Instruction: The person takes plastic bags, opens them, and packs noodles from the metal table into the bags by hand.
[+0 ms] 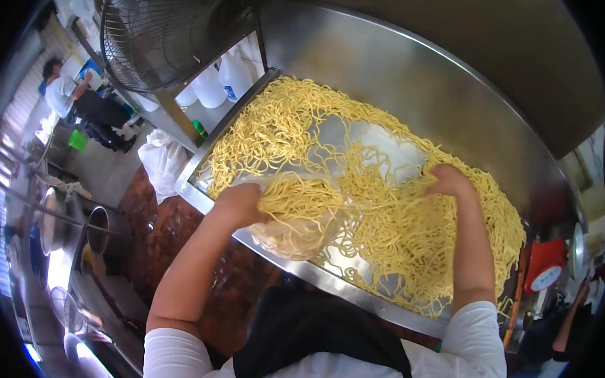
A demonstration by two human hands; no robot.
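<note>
My left hand (241, 204) is closed on the side of a clear plastic bag (294, 238), which bulges with yellow noodles and hangs over the front edge of a steel tray table (350, 281). Loose yellow noodles (279, 122) lie heaped across the tray, thickest along the back and right. To the right, my right hand (453, 181) is just above the heap, its fingers curled around some noodles. Strands stretch between the bag and that hand, and the noodles beneath it are smeared by motion. My right fingertips are partly hidden.
A caged fan (174, 42) stands at upper left, with white jugs (233, 77) below it. A white plastic sack (163, 161) hangs by the tray's left corner. A red scale (545, 266) is at right. Another person (82, 100) stands far left; someone's arm (570, 319) shows lower right.
</note>
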